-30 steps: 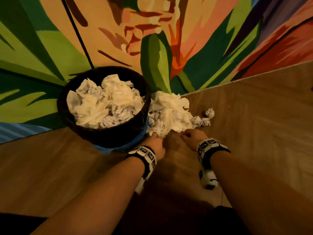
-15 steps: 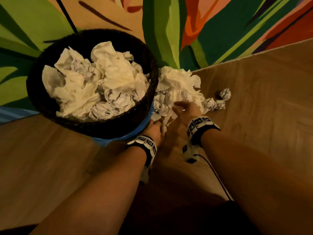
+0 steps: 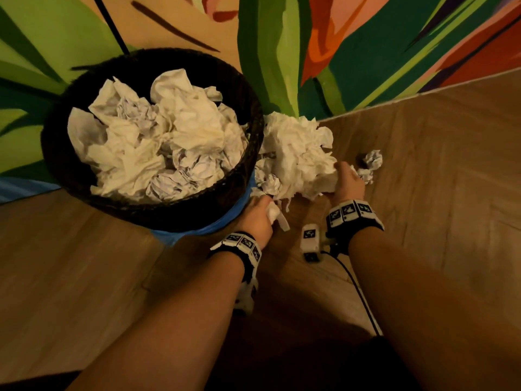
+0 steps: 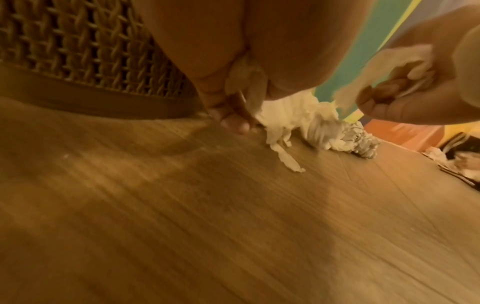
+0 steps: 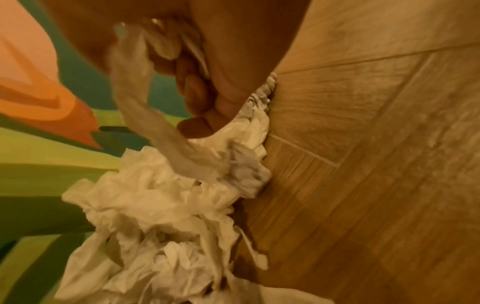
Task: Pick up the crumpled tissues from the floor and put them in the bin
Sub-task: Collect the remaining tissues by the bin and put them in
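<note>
Tissues (image 3: 296,156) lie heaped at frame centre, just right of the bin (image 3: 253,114). Right hand (image 3: 348,182) clutches the heap's edge; left hand (image 3: 258,217) pinches a scrap. Loose balls may drop, and the brimming bin could shed more.

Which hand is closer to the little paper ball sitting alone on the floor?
Right. The right hand grips tissue just left of the little paper ball; the left hand is farther away, beside the bin.
</note>
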